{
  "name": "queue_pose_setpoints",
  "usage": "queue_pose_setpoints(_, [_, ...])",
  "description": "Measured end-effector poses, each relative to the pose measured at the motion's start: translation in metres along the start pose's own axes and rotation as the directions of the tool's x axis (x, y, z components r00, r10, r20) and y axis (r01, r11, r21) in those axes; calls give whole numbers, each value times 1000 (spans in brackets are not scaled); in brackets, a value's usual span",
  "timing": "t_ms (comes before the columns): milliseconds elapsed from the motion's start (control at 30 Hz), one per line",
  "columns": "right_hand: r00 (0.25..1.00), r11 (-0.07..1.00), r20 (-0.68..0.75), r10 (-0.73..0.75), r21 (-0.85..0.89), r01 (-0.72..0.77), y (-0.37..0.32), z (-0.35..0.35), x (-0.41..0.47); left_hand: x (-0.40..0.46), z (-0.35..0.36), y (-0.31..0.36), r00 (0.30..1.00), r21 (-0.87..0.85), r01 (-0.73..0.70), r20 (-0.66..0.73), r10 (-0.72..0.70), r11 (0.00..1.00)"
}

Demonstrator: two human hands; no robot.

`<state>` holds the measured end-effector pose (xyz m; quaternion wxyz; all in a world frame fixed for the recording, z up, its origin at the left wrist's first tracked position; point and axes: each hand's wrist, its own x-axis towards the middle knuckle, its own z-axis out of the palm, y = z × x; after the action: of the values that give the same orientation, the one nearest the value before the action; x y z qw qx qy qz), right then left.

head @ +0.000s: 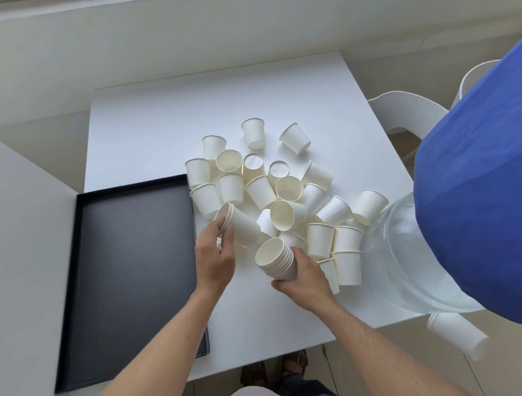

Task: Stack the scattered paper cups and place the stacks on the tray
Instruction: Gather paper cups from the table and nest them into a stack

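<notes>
White cups (285, 191) scattered; right hand (307, 279) holds stack (275, 258), left hand (212, 256) grips cup (236, 224).

left hand (215, 260) gripping cup (239, 226), right hand (306, 279) holding stack (275, 259), tray (91, 218)

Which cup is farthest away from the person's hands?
The cup at the very back of the pile, standing upside down alone on the white table. Every other cup lies nearer the hands.

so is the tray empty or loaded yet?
Empty. The tray shows only bare dark floor; every cup is on the table or in hand.
</notes>
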<state>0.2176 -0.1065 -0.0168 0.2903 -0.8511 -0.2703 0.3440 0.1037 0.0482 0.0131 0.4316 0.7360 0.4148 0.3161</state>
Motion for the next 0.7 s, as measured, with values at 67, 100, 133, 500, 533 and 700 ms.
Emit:
queue_pose_setpoints(67, [1000, 1000, -4, -6, -15, 6, -4, 1, -1, -7, -1, 3, 998, -27, -42, 38, 43, 999])
queue_pose_setpoints(100, [1000, 1000, -7, -11, -23, 10, -6, 1, -1, -11, -1, 3, 996, -29, -63, 63, 65, 998])
queue_pose_setpoints(133, [1000, 999, -10, -17, -29, 16, -8, 2, -1, -15, 0, 3, 993, -29, -78, 90, 80, 997])
queue_pose_setpoints(500, [997, 998, -29, -66, 13, 66, -16, 14, -9, -50, 12, -8, 915, 79, -230, 357, 188, 970])
queue_pose_setpoints(533, [998, 998, -29, -60, 9, 60, -15, 13, -11, -50, 11, -9, 935, 80, -193, 319, 158, 978])
queue_pose_setpoints(700, [999, 1000, -39, -16, -15, 16, -4, 12, -20, -33, 14, -15, 908, -109, 416, 100, -407, 903])
